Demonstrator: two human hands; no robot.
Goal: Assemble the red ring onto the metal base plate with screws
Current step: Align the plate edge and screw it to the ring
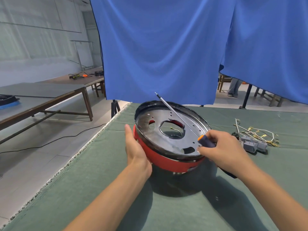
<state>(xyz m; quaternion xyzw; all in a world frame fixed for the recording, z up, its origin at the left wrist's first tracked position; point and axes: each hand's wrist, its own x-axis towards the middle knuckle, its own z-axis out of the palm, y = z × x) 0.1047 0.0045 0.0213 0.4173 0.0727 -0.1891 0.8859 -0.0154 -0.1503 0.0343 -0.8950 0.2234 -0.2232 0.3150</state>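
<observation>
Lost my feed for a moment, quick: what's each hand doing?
Left hand: open, fingers straight against the side of the red ring.
Right hand: gripping the screwdriver by its handle.

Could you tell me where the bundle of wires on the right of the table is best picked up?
Grip the wire bundle from above at its middle, where the strands cross. It lies flat on the green cloth, and the grey connectors at its near end would probably hang if you lifted by the tips.

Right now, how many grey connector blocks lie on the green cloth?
3, clustered right of the metal base plate: one, one, one. Wires may hide more.
</observation>
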